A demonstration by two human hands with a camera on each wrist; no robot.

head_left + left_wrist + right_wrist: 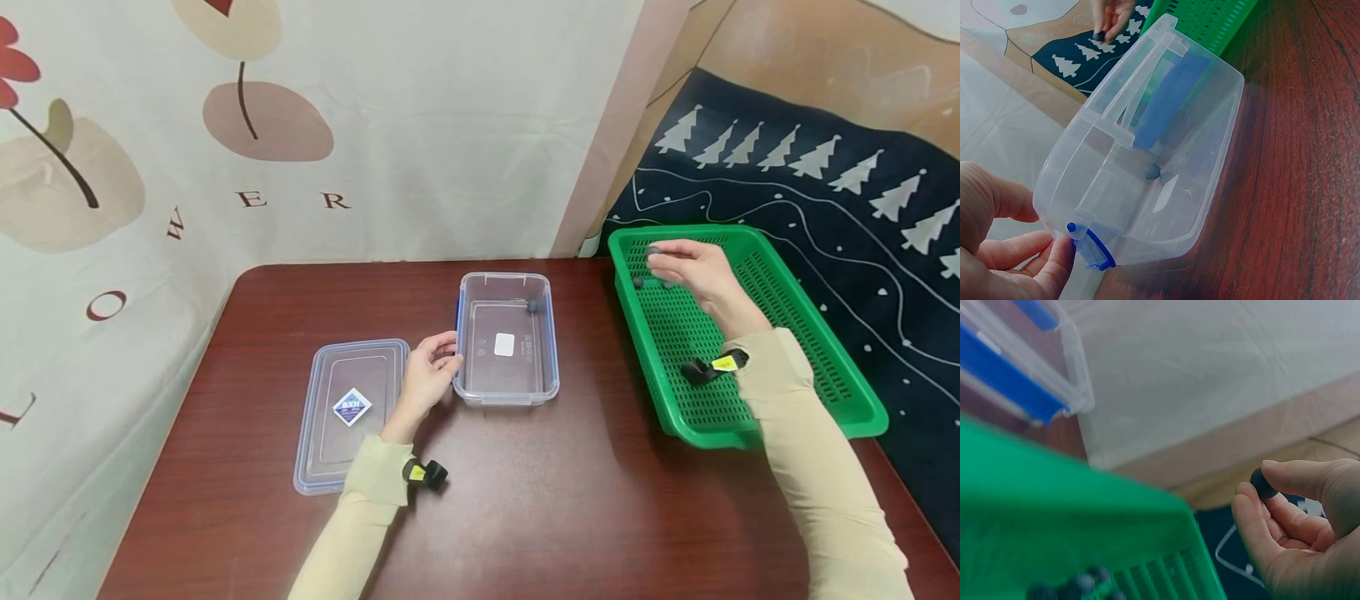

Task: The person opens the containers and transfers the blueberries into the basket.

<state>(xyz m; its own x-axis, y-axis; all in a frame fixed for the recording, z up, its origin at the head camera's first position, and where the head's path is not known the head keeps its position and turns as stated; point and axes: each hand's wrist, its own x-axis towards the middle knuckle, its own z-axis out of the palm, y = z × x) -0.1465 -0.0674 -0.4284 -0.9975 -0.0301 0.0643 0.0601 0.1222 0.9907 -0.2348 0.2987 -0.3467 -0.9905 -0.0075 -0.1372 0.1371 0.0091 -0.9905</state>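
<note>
My right hand (pixel 697 271) pinches a blueberry (pixel 1262 484) between thumb and fingertips, above the far left corner of a green basket (pixel 828 367). Several more blueberries (pixel 1079 586) lie in that corner of the basket. Toward the middle of the table stands a clear plastic box (pixel 506 396) without its lid, and a single blueberry (pixel 1152 170) sits inside it. My left hand (pixel 427 375) touches the box's left side with its fingertips, beside a blue latch (pixel 1096 250). The clear lid (pixel 330 454) with a blue-and-white label lies left of the box, partly behind the left hand.
Everything stands on a dark red-brown table (pixel 540 508). A pale printed cloth (pixel 435 150) hangs behind it. The basket overlaps the right table edge, beside a dark blue cloth (pixel 840 225) with white trees. Each wrist wears a black camera strap.
</note>
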